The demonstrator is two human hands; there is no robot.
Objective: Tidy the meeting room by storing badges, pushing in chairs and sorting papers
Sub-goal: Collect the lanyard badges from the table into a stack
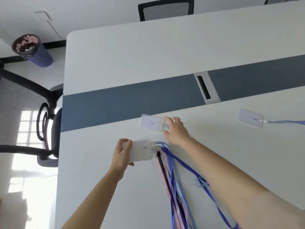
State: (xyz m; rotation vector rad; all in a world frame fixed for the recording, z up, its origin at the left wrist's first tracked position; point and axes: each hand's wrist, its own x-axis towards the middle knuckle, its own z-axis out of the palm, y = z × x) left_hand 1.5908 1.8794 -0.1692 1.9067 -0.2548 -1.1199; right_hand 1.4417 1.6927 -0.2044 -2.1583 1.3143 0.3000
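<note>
My left hand (123, 153) grips a stack of clear badge holders (142, 150) just above the white table (115, 63). Their lanyards (173, 179), blue, pink and black, trail toward the near edge. My right hand (176, 129) reaches over the clip end of a single badge (151, 122) lying near the dark centre strip, fingers spread and relaxed at the clip. A third badge (250, 117) with a light blue lanyard lies farther right on the table.
A grey cable port (206, 87) sits in the dark strip. One black mesh chair (28, 113) stands at the table's left end, another (165, 9) at the far side. A blue waste basket (35, 50) stands on the floor at upper left.
</note>
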